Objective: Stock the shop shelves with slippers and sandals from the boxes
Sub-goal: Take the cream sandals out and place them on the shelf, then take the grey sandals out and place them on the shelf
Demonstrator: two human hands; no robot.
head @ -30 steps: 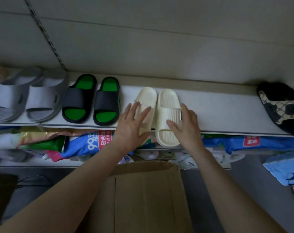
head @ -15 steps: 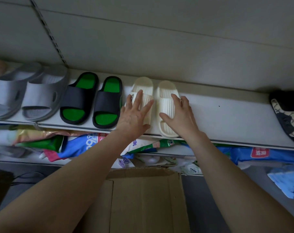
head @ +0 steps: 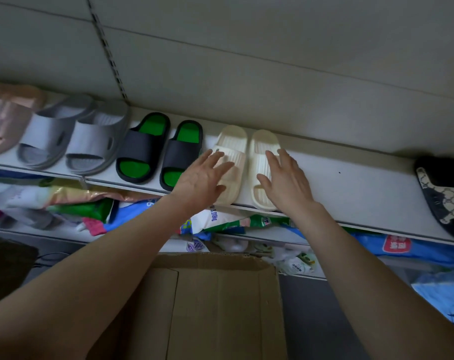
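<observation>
Left hand [head: 202,181] hides the 7 o'clock part of the left cream slipper [head: 232,141]. Right hand [head: 285,183] hides most of the strap of the right cream slipper [head: 263,144]. Contact with either: cannot tell.

9 o'clock: pink item [head: 5,118], cut by the edge, blurred, unidentifiable.

3 o'clock: patterned black slipper [head: 441,193], cut off.

6 o'clock: cardboard box [head: 220,307], cut by the bottom edge, sides behind 2 forearms.

Packets [head: 215,219] partly tucked under the shelf [head: 350,183], most print unreadable.

left hand [head: 202,179]: palm down, fingers straight and spread, pointing forward and a little right.
right hand [head: 285,183]: palm down, fingers straight, thumb spread towards the left hand.
left forearm [head: 103,268]: bare, stretched forward.
right forearm [head: 363,276]: bare, stretched forward, angling inward.
</observation>
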